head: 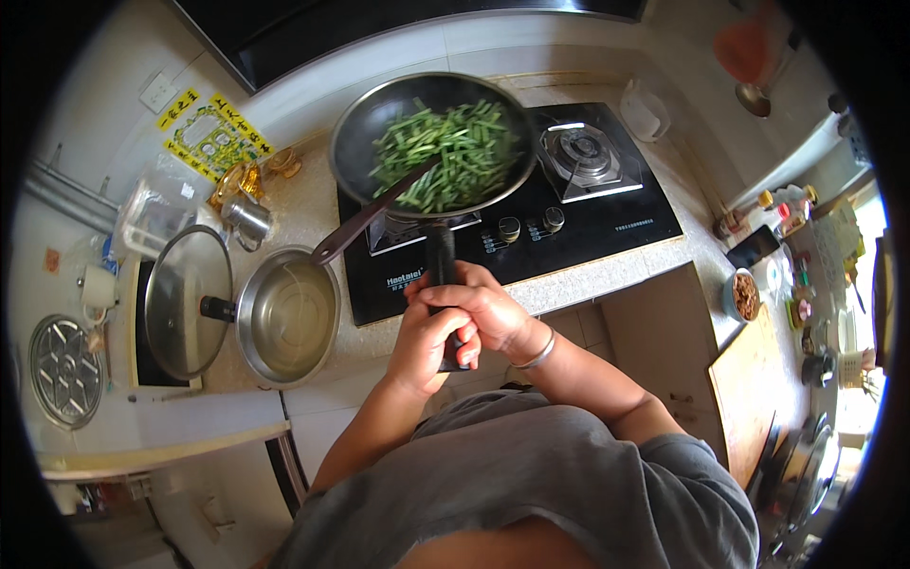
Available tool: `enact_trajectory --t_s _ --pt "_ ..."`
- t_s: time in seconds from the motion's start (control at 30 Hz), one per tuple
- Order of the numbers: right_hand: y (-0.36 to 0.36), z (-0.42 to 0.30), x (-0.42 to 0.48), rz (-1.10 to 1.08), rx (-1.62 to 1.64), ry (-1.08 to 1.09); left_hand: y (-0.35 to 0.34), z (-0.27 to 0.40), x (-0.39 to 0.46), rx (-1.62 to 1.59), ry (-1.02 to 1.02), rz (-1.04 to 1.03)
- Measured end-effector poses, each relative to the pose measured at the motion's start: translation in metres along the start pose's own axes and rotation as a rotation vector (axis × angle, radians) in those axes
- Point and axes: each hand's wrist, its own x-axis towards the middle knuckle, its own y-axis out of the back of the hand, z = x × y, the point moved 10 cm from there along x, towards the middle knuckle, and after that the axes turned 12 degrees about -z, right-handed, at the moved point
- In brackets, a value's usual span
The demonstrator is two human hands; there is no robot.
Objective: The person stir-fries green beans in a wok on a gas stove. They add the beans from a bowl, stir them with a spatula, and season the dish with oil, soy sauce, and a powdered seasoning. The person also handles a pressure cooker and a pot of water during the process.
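Note:
Both my hands are wrapped around the black handle of a wok. My left hand grips its lower part, and my right hand, with a bangle at the wrist, closes just above, the two overlapping. Cut green vegetable pieces are heaped in the wok, over the left side of a black gas cooktop. A dark brown spatula leans across the wok's rim, its blade end among the greens and its handle end over a steel basin.
Left of the cooktop, the basin holds liquid beside a glass lid and a steel cup. An unlit burner is at right. Farther right are a bowl of brown food, a phone, bottles and a cutting board.

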Motion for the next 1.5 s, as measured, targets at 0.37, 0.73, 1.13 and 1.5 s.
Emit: enact_trajectory --t_s 0.37,0.73,1.13,1.5 --pt "-0.009 0.037 0.019 0.036 -0.055 -0.164 0.033 0.002 -0.019 -0.108 -0.054 0.015" --pt "0.014 0.027 0.011 0.06 -0.252 -0.257 0.031 0.001 -0.002 -0.055 -0.067 -0.03" --pt "0.119 -0.016 -0.046 0.361 -0.945 -0.029 0.167 -0.018 -0.121 0.108 0.017 0.515" --pt "0.023 0.133 0.025 0.104 -0.488 -0.468 0.324 0.009 -0.237 -0.174 -0.291 0.931"
